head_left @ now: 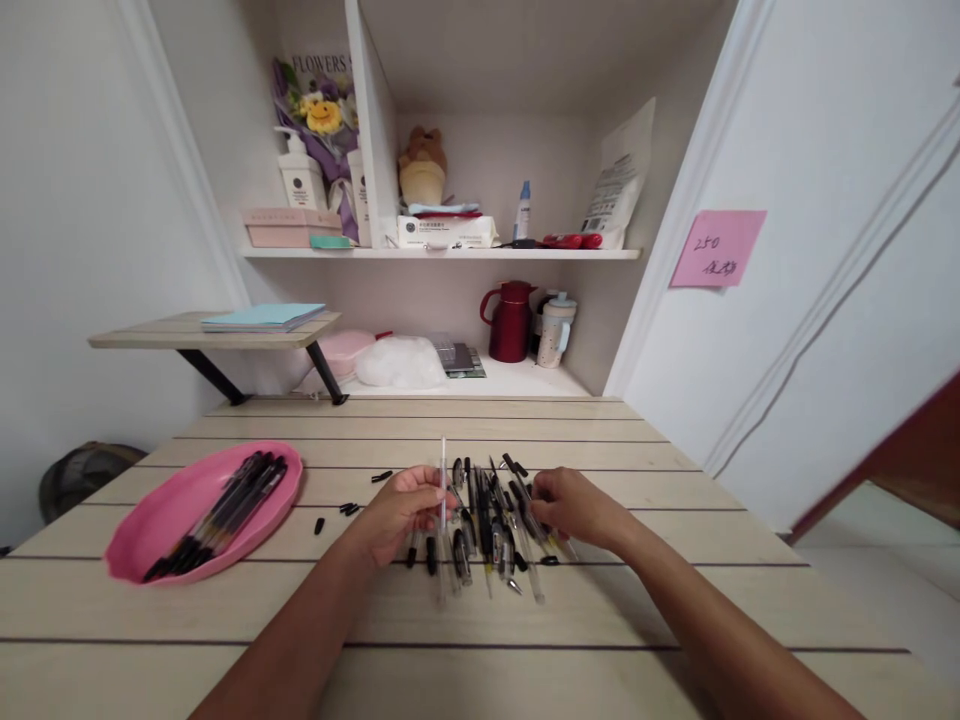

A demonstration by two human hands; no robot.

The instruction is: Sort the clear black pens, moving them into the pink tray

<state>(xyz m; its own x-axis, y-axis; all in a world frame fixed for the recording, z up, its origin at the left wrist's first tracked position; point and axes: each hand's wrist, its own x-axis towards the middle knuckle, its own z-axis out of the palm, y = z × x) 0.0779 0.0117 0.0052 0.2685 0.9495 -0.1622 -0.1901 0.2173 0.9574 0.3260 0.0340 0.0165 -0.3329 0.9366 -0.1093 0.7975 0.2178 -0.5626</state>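
Note:
My left hand (416, 508) pinches a clear pen barrel (443, 475) and holds it upright, at the left side of a pile of loose pen parts (484, 515). The pile mixes clear barrels, black caps, ink refills and small silver tips. My right hand (562, 507) reaches into the right side of the pile with its fingers curled down; what they grip, if anything, is hidden. Left of the hands, a pink oval tray (135, 520) holds several black-capped pens (232, 515) lying side by side.
A few black pieces (349, 508) lie between the tray and my left hand. A small raised shelf (150, 335) with a blue notebook (262, 317) stands at the back left. Behind the slatted table (600, 620), a cabinet holds a red jug (511, 325) and a pale bottle (555, 335).

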